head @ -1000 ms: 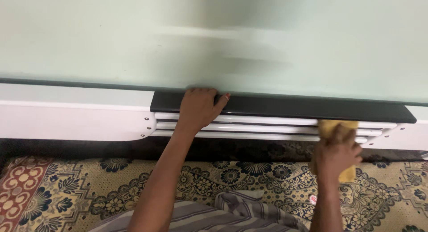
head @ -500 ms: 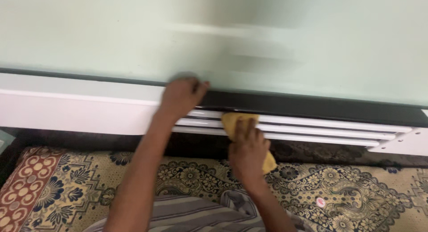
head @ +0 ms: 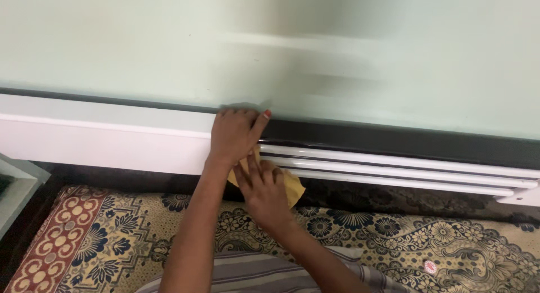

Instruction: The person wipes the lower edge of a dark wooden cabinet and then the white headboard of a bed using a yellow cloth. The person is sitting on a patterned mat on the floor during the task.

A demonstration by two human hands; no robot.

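Nearest: a grey-and-white striped garment (head: 270, 273) lies at the bottom edge, over a patterned carpet with navy flowers on a tan ground (head: 427, 236) that runs left to a red-and-cream border.
Right hand: the right hand (head: 264, 191) presses a soft mustard-yellow cloth (head: 292, 186) against the left end of the three long white horizontal rails (head: 394, 169); its fingers are curled closed on the cloth, which bunches under the palm and shows at its right side.
Left hand: the left hand (head: 235, 134) sits just beyond and touching the right one, its fingers spread flat and holding nothing, braced where the white panel (head: 101, 138) meets the black strip (head: 394, 136); the thumb points right along the strip.
Step in hand: by the look of it, wiping the rails, with the cloth now at their left end, hard up against the white panel.
Next move: I judge there is no room further left; only a stroke back to the right along the rails is open, and it calls for steady pressure into the grooves.
Edges: the rails run clear to the right as far as a white bracket (head: 520, 198); below them is a dark gap above the carpet.
Farthest: a pale green glass surface (head: 140, 39) fills the upper half, bare, with faint blurred reflections.
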